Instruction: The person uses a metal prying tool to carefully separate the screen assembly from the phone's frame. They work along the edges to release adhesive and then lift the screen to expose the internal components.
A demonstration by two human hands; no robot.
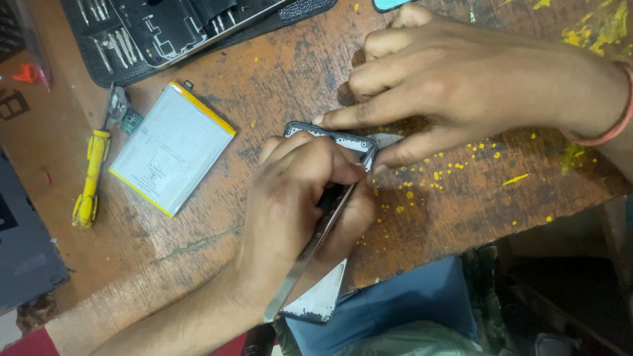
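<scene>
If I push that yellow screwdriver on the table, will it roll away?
Probably a little. The yellow screwdriver has a rounded handle and lies flat on the wooden table, so a sideways push could roll it. It looks small and thin, so likely light. Its ridged grip may slow it quickly.

White yellow-edged rectangular battery label (170,149) lies left.

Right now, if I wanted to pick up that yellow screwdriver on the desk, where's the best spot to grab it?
Take the yellow screwdriver by its thick ribbed handle, coming from above. It lies flat on the wooden desk, thin metal shaft pointing away, with open space on both long sides, apart from the white battery beside it.
</scene>
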